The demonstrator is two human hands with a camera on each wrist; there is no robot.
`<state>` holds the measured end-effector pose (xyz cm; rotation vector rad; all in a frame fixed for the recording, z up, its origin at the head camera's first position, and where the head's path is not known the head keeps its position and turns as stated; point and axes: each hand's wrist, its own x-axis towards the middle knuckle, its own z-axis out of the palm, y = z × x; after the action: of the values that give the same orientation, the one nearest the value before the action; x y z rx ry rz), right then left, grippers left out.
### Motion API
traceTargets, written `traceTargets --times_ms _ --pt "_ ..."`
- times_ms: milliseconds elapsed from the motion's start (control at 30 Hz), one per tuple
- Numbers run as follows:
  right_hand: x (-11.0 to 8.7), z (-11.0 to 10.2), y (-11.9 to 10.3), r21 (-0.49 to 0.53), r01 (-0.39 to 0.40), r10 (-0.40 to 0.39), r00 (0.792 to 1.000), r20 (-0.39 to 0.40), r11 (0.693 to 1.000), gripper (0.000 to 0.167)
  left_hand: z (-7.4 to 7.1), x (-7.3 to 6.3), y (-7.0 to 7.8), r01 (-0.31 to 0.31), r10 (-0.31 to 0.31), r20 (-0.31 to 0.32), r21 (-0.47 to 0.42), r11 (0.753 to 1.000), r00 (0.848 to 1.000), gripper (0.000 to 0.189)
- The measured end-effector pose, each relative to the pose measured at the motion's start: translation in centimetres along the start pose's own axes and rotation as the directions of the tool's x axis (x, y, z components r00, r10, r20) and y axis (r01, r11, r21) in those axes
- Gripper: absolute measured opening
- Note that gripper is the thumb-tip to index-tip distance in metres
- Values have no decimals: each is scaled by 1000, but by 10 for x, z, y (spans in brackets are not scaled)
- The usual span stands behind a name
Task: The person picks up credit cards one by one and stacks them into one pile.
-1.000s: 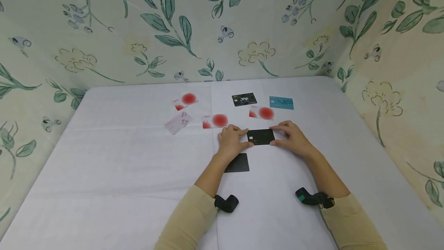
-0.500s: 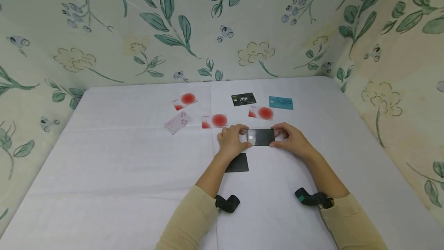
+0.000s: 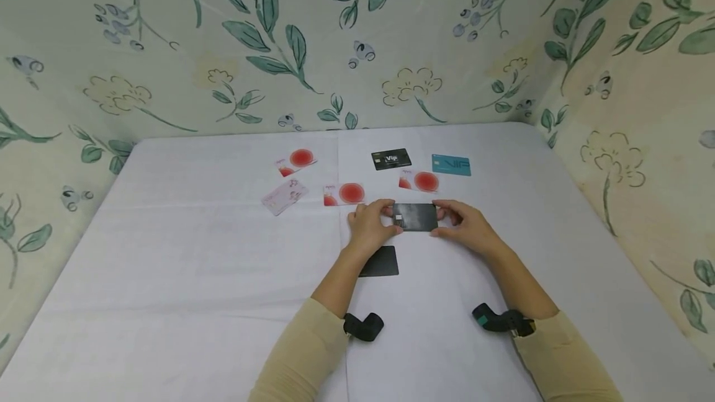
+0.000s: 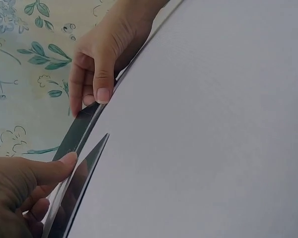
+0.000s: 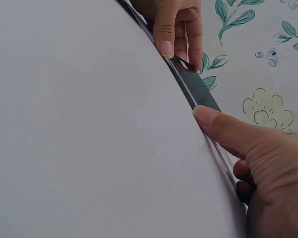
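In the head view, a black card with a small chip at its left end is held between both hands. My left hand pinches its left edge between thumb and fingers. The right hand pinches the opposite edge in the same way. The card's face catches the light and its print is washed out. Just below the left hand a second black card lies on the table, partly hidden by the left forearm. The left wrist view shows the held card almost edge-on, with the thumbs on its near edge.
Beyond the hands lie a black VIP card, a blue VIP card and several red-and-white cards, one a red-circle card near the left hand. A pink card sits further left. White cloth covers the table; patterned fabric rises behind.
The black card between the hands has tilted, so its face now reflects light and its print has faded. Both hands keep their pinch and shift very slightly.
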<state>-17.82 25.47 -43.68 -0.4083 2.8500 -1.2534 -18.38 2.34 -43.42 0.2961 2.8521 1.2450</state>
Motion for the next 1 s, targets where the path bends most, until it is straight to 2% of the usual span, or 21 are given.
traceTargets --times_ms 300,500,667,833,1000 --pt "-1 0 -2 10 53 -53 998 -27 999 59 -5 -1 2 -54 54 6 17 998 999 57" --pt "-1 -2 -2 -11 37 -37 999 -4 999 58 -10 -1 2 -69 69 54 -19 997 996 54" --pt "-2 -5 -4 -3 68 -68 998 17 998 57 -15 -2 -1 -100 101 104 -20 995 989 55" --pt "-3 -6 -8 -30 99 -98 995 21 995 57 -23 -2 -4 -122 131 156 -67 990 979 58" --pt "-3 -6 -12 -50 113 -112 993 28 992 57 -30 -3 -7 -146 161 181 -91 985 970 59"
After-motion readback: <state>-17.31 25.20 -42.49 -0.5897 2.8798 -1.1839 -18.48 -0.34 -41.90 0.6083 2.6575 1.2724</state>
